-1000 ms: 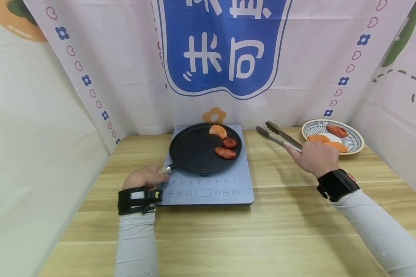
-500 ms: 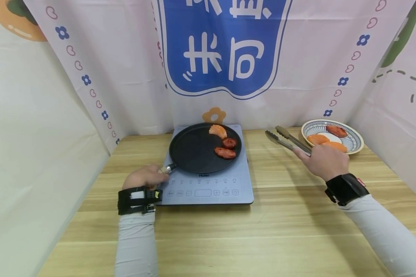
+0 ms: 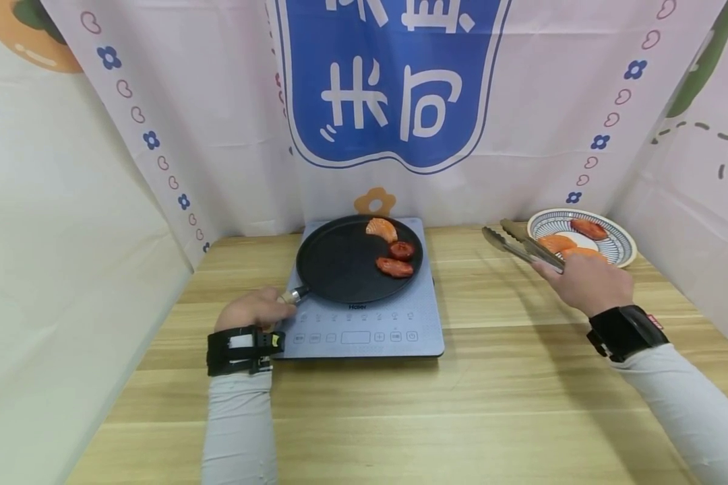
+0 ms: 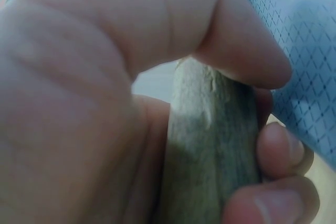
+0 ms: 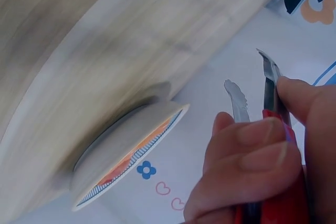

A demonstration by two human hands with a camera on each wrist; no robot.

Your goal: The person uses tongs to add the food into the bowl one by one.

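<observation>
My left hand (image 3: 255,309) grips the wooden handle (image 4: 202,145) of a round black frying pan (image 3: 340,263), with fingers wrapped round it in the left wrist view. Inside the pan, along its right side, lie an orange striped slice (image 3: 381,230), a red round piece (image 3: 402,251) and a reddish oblong piece (image 3: 394,267). Metal tongs (image 3: 524,248) with red on their grips are in my right hand (image 3: 596,283), their tips apart and nothing between them. That hand is just in front of a patterned plate (image 3: 626,246), which bears orange slices (image 3: 556,243) and a reddish piece (image 3: 589,229).
Under the pan is a grey induction cooker (image 3: 427,340) with touch controls along its front. Both cooker and plate stand on a wooden table (image 3: 376,424), close to a hanging white cloth (image 3: 230,155) at the back. More cloth walls off the left and right sides.
My right hand has moved right with the tongs, from between the pan and the plate to the plate's near left edge. My left hand and the pan have stayed in place.
</observation>
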